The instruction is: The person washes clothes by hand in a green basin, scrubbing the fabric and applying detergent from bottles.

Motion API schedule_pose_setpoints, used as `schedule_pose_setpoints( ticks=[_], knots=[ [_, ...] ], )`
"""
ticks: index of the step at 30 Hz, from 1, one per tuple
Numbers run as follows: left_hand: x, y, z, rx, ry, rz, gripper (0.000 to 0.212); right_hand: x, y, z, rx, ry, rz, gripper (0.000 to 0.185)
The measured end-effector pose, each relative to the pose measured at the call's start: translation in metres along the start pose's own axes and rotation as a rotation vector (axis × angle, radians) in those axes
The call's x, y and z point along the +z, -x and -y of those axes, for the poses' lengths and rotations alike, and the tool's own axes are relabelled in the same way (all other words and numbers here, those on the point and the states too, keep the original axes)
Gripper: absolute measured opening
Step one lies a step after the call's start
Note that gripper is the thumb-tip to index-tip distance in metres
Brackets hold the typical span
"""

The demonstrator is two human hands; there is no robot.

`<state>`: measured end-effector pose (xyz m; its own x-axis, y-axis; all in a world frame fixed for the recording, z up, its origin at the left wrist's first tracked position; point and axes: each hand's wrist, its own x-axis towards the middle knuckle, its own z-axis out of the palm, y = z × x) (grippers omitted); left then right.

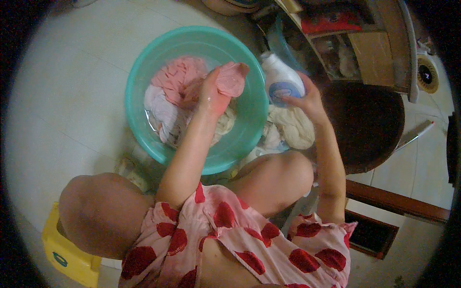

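My left hand (215, 94) is over a green plastic basin (198, 34) and grips a piece of wet pink cloth (233, 78). Below it in the basin lie bunched pink fabric (180, 81), white fabric (159, 108) and a cream cloth (227, 122), with some water around them. Just beyond the basin's right rim, my right hand (310, 99) holds a white plastic bottle (282, 73) with a blue label, its neck tilted toward the upper left. The bottle's far side is hidden.
Cream cloths (293, 126) lie outside the basin, by my right knee. A wooden shelf unit (372, 57) stands at the upper right, beside a dark round surface (363, 126). A yellow plastic stool (72, 262) is at the lower left. Pale tiles (68, 93) cover the floor.
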<state>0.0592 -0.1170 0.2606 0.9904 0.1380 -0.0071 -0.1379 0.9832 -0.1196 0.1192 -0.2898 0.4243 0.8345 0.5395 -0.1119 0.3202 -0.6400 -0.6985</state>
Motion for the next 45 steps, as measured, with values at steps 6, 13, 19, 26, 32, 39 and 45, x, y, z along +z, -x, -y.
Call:
schedule_pose_setpoints(
  ticks=[6,13,19,26,32,39,45],
  knots=[
    [0.013,-0.004,-0.012,0.019,-0.091,-0.073,0.034,-0.003,0.007,-0.016,0.061,0.016,0.003,0.07],
    [0.003,-0.013,-0.005,-0.035,-0.124,-0.049,0.036,0.022,-0.007,0.066,-0.697,1.275,0.061,0.041],
    [0.007,-0.009,0.006,-0.037,-0.212,-0.141,0.032,0.029,-0.016,0.092,-0.897,1.423,0.028,0.031],
    [0.014,-0.01,0.001,0.069,-0.059,-0.218,0.03,0.006,-0.033,0.028,-0.396,0.381,-0.003,0.053],
    [0.014,-0.01,-0.008,0.054,-0.093,-0.264,0.03,0.013,-0.02,-0.023,0.199,-0.966,-0.11,0.051],
    [-0.004,-0.014,0.0,-0.005,-0.247,-0.217,0.028,0.062,-0.039,-0.029,0.141,-1.143,-0.046,0.041],
    [0.007,-0.017,0.009,0.19,-0.179,-0.35,0.034,0.091,-0.04,-0.011,-0.056,-0.6,-0.165,0.064]
  ],
)
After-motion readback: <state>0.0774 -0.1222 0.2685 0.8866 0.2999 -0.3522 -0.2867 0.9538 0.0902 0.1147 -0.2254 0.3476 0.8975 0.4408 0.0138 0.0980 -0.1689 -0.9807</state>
